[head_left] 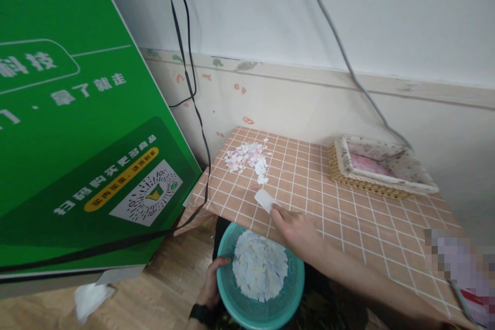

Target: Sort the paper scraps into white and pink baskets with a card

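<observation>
My right hand point(293, 224) reaches over the table and pinches a small flat white card point(265, 200) by its near end. Beyond the card, a pile of torn white and pinkish paper scraps point(245, 157) lies spread on the checked tablecloth point(297, 180). Below the table's edge, my left hand point(211, 281) grips the left rim of a round teal plastic basket point(297, 296). Its thumb rests over the rim, and the other fingers are mostly hidden. A heap of whitish paper scraps point(260, 268) lies inside this basket.
A woven basket point(335, 167) with a patterned cloth lining stands at the table's back right. On the left rises a large green panel point(77, 154), with a black strap point(201, 129) hanging before it. A white bag point(91, 300) lies on the wooden floor.
</observation>
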Demonstrator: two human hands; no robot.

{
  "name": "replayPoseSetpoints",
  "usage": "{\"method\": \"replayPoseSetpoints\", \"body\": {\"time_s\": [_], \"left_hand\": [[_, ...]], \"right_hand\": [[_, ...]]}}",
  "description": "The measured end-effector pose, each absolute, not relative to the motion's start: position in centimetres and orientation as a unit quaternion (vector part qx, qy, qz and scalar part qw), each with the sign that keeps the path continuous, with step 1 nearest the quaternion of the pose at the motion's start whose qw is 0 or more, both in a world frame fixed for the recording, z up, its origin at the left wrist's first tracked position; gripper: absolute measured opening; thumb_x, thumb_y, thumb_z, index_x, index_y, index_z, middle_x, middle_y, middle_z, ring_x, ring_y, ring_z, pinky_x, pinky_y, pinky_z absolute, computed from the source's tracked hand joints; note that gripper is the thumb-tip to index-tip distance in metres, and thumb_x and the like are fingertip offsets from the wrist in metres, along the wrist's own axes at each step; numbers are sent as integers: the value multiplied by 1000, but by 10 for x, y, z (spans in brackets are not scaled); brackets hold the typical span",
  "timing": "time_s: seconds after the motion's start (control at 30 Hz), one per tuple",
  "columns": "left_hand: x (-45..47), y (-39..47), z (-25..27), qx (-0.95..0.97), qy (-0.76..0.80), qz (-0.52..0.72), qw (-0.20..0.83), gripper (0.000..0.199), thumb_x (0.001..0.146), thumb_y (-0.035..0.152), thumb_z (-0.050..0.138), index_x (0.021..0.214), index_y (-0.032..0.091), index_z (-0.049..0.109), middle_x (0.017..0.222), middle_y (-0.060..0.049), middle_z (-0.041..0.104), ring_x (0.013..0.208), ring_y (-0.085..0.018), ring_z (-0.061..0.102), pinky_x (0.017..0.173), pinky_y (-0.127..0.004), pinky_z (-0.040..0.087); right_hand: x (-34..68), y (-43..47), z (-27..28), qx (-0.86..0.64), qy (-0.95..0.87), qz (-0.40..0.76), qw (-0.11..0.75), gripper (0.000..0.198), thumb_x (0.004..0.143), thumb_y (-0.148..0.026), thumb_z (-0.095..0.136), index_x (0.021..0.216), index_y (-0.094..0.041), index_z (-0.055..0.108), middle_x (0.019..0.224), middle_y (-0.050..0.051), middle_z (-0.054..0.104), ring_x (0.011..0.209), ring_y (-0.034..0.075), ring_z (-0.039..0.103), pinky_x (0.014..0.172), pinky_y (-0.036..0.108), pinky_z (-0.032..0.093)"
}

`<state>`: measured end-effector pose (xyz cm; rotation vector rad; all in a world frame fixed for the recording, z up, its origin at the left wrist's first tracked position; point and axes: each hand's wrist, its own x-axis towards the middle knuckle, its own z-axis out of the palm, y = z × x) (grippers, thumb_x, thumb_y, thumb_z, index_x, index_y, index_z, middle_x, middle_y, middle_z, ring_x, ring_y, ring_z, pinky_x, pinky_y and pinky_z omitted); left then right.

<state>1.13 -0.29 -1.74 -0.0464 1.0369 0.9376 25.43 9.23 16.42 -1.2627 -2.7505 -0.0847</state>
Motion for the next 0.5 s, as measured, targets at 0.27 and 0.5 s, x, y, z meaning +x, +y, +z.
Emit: {"method": "replayPoseSetpoints", "body": {"time_s": [0.27, 0.5], "left_hand": [[11, -3, -17, -15, 486, 446, 752, 20, 65, 22, 67, 80, 8, 70, 64, -9, 74, 56, -24, 66, 57, -35, 51], [11, -4, -24, -20, 477, 442, 760, 25, 65, 23, 65, 84, 7, 71, 65, -9, 74, 58, -25, 67, 61, -37, 52]], "right_hand": [[310, 118, 174, -576, -800, 37, 165, 20, 93, -32, 39, 89, -20, 56, 62, 4, 64, 52, 17, 60, 50, 26, 36], [279, 148, 175, -484, -858, 28, 171, 30, 95, -34, 37, 103, -17, 60, 64, 4, 65, 52, 14, 56, 52, 24, 33]]}}
